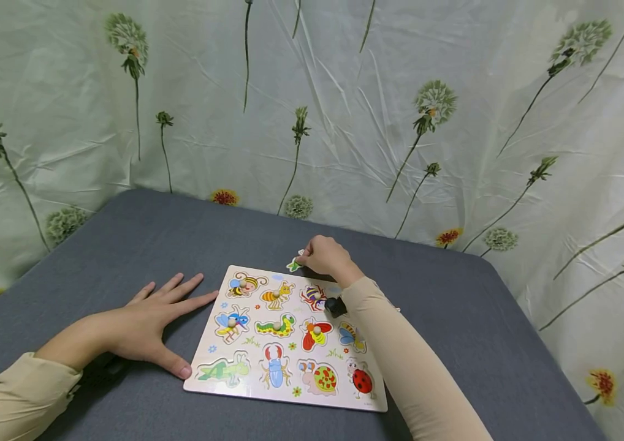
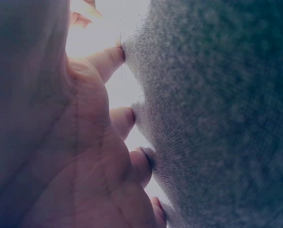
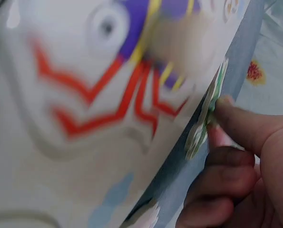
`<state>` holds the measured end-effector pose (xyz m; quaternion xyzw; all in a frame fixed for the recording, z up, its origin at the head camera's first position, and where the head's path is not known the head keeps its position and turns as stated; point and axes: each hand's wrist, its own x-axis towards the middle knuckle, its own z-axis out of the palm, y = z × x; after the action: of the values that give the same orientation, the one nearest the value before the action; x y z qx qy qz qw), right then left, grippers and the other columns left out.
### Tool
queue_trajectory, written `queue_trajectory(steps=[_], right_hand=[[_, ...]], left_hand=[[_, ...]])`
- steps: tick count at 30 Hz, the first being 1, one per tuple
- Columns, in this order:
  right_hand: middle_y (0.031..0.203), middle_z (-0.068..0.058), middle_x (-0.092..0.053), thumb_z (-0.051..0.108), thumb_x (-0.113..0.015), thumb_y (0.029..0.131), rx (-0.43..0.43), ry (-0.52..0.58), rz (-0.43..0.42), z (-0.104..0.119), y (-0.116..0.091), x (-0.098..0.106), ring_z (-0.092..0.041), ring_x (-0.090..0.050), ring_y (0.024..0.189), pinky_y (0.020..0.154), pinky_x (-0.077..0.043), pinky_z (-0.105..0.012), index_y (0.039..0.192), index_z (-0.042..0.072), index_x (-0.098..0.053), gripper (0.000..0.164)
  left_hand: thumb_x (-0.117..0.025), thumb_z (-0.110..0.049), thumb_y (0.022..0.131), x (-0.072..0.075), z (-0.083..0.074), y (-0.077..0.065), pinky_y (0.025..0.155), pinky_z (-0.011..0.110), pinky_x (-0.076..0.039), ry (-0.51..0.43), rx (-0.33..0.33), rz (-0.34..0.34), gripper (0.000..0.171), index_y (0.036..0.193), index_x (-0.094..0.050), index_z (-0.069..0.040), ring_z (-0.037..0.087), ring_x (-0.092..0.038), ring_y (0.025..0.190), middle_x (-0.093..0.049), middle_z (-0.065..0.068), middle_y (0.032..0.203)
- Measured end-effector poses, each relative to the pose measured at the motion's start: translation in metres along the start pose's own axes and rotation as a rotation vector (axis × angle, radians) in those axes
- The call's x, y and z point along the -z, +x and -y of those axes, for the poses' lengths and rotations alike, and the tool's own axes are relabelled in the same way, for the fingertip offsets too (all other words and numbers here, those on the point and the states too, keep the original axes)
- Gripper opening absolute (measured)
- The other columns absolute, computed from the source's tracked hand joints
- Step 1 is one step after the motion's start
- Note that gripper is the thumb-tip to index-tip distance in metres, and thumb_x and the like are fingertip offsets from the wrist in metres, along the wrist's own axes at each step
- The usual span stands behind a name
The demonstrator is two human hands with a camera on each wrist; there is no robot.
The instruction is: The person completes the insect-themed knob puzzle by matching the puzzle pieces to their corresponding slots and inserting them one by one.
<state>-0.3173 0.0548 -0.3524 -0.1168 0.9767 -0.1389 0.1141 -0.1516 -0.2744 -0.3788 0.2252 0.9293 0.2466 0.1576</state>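
A wooden peg puzzle board [image 1: 303, 369] with printed insects lies on the table. Beyond its far edge, my right hand [image 1: 327, 256] pinches a green, white-edged puzzle piece [image 1: 293, 264] between thumb and forefinger. That piece [image 3: 209, 111] stands tilted on edge in the right wrist view, beside the board's rim. My left hand [image 1: 149, 324] is spread flat on the table, its thumb and forefinger at the board's left edge. Knobbed pieces, such as the caterpillar [image 1: 268, 329] and the spider [image 1: 312, 294], sit in the board; the grasshopper recess [image 1: 218, 370] shows no knob.
A dark grey cloth [image 1: 179, 229] covers the table. Behind it hangs a pale curtain [image 1: 207, 79] with dandelion prints. My right forearm crosses the board's right side and hides part of it. Another pale piece [image 3: 146, 216] lies by the board's edge in the right wrist view.
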Motion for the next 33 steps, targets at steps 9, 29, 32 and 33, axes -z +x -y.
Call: queue_trajectory(steps=[9, 29, 32, 33], right_hand=[[0.114, -0.007, -0.071, 0.027, -0.075, 0.104, 0.097, 0.243, 0.053, -0.014, 0.002, 0.005, -0.020, -0.054, 0.084, 0.076, -0.045, -0.034, 0.107, 0.017, -0.078, 0.011], [0.076, 0.000, -0.049, 0.023, -0.067, 0.108, 0.148, 0.295, 0.080, -0.022, 0.000, 0.000, -0.016, -0.037, 0.066, 0.066, -0.033, -0.030, 0.118, 0.014, -0.076, 0.016], [0.071, 0.000, -0.047, 0.023, -0.067, 0.109, 0.154, 0.279, 0.073, -0.023, 0.000, -0.002, -0.015, -0.036, 0.063, 0.064, -0.033, -0.029, 0.118, 0.012, -0.076, 0.017], [0.071, 0.001, -0.047, 0.023, -0.067, 0.109, 0.153, 0.273, 0.067, -0.024, 0.001, -0.003, -0.015, -0.037, 0.062, 0.063, -0.033, -0.029, 0.118, 0.012, -0.076, 0.018]], left_hand=[[-0.093, -0.068, 0.068, 0.001, 0.000, -0.001, 0.117, 0.086, 0.004, 0.008, 0.005, -0.005, 0.126, 0.172, -0.030, -0.032, 0.059, 0.002, 0.163, -0.007, 0.020, 0.182], [-0.091, -0.071, 0.067, 0.002, -0.002, 0.000, 0.118, 0.085, 0.003, 0.011, 0.001, 0.001, 0.127, 0.171, -0.030, -0.033, 0.058, 0.002, 0.164, -0.007, 0.019, 0.182], [-0.091, -0.072, 0.067, 0.001, -0.002, 0.000, 0.118, 0.085, 0.003, 0.015, 0.007, 0.000, 0.127, 0.171, -0.030, -0.033, 0.058, 0.002, 0.164, -0.007, 0.019, 0.182], [-0.091, -0.072, 0.067, 0.001, -0.002, 0.000, 0.118, 0.085, 0.003, 0.017, 0.009, 0.001, 0.128, 0.171, -0.030, -0.032, 0.058, 0.002, 0.164, -0.007, 0.019, 0.182]])
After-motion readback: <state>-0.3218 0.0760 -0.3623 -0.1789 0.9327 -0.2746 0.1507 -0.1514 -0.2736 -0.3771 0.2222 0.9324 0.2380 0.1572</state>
